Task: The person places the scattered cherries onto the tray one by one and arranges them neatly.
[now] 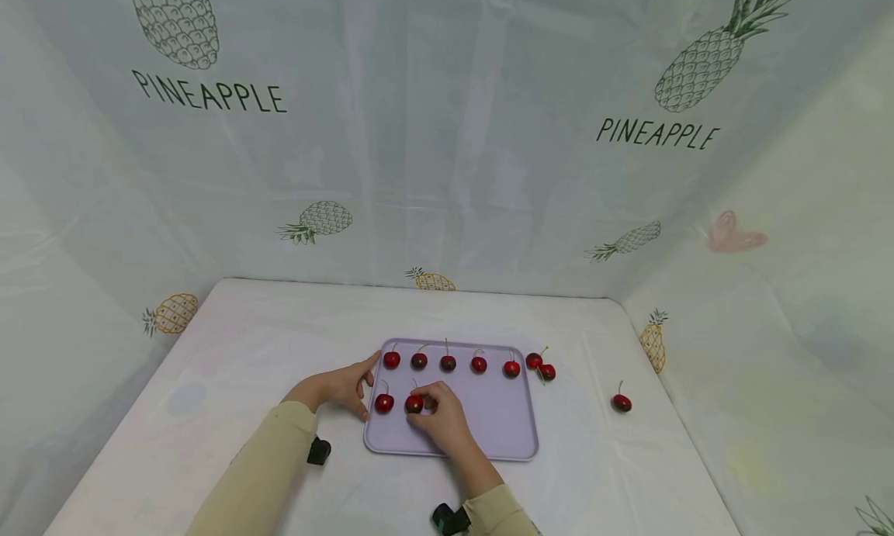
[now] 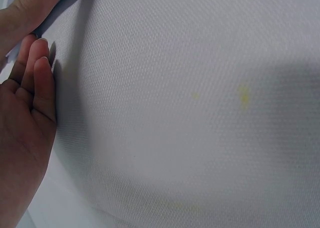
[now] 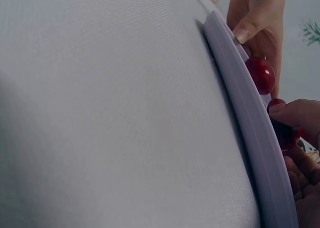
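Note:
A lilac tray lies on the table, with a row of several dark red cherries along its far side. Below that row, one cherry sits near the left rim. Beside it, my right hand pinches another cherry between thumb and fingers, low over the tray. My left hand rests against the tray's left rim, its index finger stretched to the far corner and thumb lower down. In the right wrist view, the held cherry is partly covered by the thumb.
Two cherries lie together just outside the tray's right rim. Farther right on the white cloth is a single cherry. A pineapple-printed curtain stands behind the table.

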Motion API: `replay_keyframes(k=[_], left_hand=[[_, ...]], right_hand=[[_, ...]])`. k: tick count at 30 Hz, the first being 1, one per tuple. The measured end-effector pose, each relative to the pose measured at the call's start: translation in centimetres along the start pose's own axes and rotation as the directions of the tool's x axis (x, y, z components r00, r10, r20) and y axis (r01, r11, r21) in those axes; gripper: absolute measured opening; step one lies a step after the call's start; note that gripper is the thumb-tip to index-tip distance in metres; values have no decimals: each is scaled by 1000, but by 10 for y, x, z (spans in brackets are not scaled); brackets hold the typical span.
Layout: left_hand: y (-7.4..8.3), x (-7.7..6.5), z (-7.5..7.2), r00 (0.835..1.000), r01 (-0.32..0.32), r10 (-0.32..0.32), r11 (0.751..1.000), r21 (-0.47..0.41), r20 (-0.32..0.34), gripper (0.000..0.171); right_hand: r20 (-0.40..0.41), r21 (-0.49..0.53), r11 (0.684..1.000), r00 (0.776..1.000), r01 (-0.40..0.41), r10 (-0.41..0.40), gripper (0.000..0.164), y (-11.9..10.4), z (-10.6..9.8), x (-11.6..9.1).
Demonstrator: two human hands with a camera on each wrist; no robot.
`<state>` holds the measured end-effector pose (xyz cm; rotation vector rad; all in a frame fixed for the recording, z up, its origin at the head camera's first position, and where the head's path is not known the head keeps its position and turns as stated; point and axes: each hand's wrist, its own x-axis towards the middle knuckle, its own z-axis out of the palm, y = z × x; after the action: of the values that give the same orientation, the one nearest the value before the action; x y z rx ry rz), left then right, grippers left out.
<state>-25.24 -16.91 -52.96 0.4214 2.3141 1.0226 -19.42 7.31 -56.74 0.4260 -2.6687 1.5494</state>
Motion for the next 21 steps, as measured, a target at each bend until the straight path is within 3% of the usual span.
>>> replay_keyframes(k=[9,21], left_hand=[[2,-3,-1,1000,-21,21,1000,-10,3,123],[4,-3,-1,1000,-3,3,1000,-10,-7,123]], right_hand=[[20,13,1000,1000,-24,24,31,-2,-2,0],[24,49,999,1000,-10,9,33,-5,-9,-2]])
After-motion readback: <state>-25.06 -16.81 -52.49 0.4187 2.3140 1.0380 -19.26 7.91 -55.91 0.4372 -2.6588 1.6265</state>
